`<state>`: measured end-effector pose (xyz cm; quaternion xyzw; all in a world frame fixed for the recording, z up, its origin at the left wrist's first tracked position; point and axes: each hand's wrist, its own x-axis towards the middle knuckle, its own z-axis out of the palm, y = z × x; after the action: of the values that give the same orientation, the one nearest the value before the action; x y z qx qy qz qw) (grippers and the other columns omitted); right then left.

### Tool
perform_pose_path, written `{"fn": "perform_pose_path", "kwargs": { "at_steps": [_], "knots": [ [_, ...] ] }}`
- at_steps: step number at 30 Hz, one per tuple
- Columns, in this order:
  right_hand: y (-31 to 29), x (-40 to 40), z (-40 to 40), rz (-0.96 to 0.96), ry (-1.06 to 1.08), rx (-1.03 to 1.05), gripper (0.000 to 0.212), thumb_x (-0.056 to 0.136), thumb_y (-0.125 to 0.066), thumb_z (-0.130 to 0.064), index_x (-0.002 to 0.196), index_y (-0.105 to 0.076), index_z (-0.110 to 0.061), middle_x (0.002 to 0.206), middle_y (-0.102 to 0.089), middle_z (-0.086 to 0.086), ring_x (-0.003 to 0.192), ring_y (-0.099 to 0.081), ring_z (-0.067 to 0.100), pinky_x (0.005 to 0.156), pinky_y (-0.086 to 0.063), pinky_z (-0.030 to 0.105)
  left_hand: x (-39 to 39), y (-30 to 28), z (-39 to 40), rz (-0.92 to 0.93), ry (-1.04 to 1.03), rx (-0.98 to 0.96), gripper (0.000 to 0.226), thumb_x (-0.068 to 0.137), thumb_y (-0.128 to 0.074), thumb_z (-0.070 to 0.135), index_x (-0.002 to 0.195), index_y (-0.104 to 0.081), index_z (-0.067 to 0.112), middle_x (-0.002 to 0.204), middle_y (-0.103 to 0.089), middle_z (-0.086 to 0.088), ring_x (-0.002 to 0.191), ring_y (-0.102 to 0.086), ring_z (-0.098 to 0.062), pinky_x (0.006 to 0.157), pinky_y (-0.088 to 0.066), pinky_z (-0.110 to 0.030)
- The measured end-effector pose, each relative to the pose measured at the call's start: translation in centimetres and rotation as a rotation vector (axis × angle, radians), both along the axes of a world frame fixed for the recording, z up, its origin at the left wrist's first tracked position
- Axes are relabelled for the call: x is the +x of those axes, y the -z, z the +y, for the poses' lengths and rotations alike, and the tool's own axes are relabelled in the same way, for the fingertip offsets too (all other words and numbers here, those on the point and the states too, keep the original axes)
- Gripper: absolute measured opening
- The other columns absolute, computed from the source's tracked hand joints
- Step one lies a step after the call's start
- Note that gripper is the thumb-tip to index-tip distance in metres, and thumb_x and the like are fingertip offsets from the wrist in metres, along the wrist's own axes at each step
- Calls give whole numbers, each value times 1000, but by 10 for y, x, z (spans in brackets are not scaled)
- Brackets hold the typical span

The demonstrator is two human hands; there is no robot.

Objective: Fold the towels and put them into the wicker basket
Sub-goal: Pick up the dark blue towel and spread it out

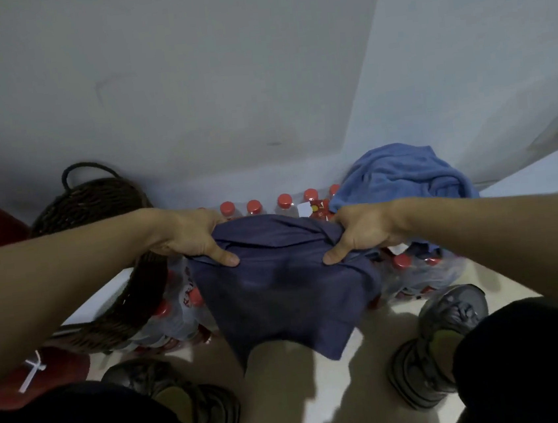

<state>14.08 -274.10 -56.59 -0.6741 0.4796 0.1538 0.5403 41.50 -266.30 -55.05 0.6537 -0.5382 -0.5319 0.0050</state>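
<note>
towel held (288, 279): was dark navy, plain
towel at 2 o'clock (401, 174): was light blue
basket (98, 209): was dark brown weave
bottle caps (285, 201): were red

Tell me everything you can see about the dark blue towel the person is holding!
The dark blue towel is a plain navy cloth that looks soft and thin, with no pattern showing. The left hand and right hand each grip a bunched top corner, thumbs on the near side. Between them the top edge is creased and folded over. The rest hangs down loosely, in front of red-capped bottles, ending in an uneven lower edge above the pale floor between the person's feet. Only the hands clearly touch it.
</note>
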Motion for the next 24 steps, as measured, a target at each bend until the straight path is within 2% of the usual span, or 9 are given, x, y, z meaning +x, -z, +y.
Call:
{"fn": "perform_pose_path", "kwargs": {
  "at_steps": [3, 7, 12, 14, 16, 18, 20, 22, 24],
  "knots": [
    [10, 12, -25, 12, -5, -54, 42, 78, -81, -9, 116, -65, -2, 107, -71, 13, 96, -69, 30, 85, -59, 44, 16, 23, -15, -108, 26, -36, 31, 69, -86, 24, 93, -71, 13, 97, -72, -6, 93, -67, -26, 87, -56, -38],
    [30, 30, -50, 47, 36, -54, 47, 76, -83, -10, 117, -63, -6, 114, -68, 14, 103, -67, 33, 86, -58, 49, 40, 51, -33, -270, 76, -100, 27, 64, -89, 32, 75, -66, 24, 78, -68, 2, 69, -63, -14, 58, -51, -17],
    [51, 41, -74, 96, -17, -126, 52, 70, -88, -27, 113, -66, -8, 106, -70, 11, 93, -69, 28, 67, -61, 38, 56, 72, -44, -284, -17, -104, 36, 57, -90, 44, 74, -65, 23, 68, -67, 7, 59, -64, -8, 49, -47, -18],
    [55, 40, -83, 88, 8, -175, 49, 69, -88, -34, 106, -69, -8, 98, -73, 11, 86, -70, 27, 59, -58, 33, 57, 80, -47, -209, -171, -125, 44, 56, -87, 51, 77, -68, 17, 68, -70, 5, 60, -66, -9, 52, -49, -19],
    [59, 38, -92, 72, 68, -228, 38, 76, -83, -37, 98, -70, -8, 89, -72, 9, 79, -69, 24, 57, -57, 31, 58, 90, -48, -19, -383, -69, 56, 59, -83, 53, 84, -68, 5, 80, -74, -6, 72, -70, -20, 68, -57, -30],
    [65, 35, -101, 36, 168, -266, 26, 85, -75, -31, 93, -69, -6, 82, -71, 9, 72, -66, 22, 61, -59, 34, 57, 96, -50, 94, -559, -63, 55, 70, -75, 50, 89, -67, -1, 91, -71, -18, 82, -68, -31, 81, -55, -43],
    [72, 35, -106, 2, 274, -267, 14, 89, -71, -20, 92, -67, -7, 79, -69, 10, 64, -64, 20, 62, -59, 35, 60, 102, -55, 77, -664, -151, 40, 83, -72, 37, 94, -66, -2, 102, -67, -27, 87, -63, -33, 91, -50, -52],
    [77, 36, -107, -23, 374, -263, 7, 88, -71, -13, 92, -66, -9, 75, -67, 10, 59, -63, 19, 61, -60, 35, 65, 105, -59, -74, -685, -279, 23, 82, -76, 24, 87, -61, 8, 95, -65, -22, 81, -60, -30, 81, -54, -47],
    [80, 39, -108, -28, 430, -281, 8, 87, -72, -11, 93, -67, -8, 70, -66, 9, 58, -63, 20, 61, -61, 37, 69, 106, -60, -193, -611, -363, 29, 76, -81, 16, 91, -56, 14, 84, -63, -11, 69, -60, -25, 59, -52, -32]
  ]
}}
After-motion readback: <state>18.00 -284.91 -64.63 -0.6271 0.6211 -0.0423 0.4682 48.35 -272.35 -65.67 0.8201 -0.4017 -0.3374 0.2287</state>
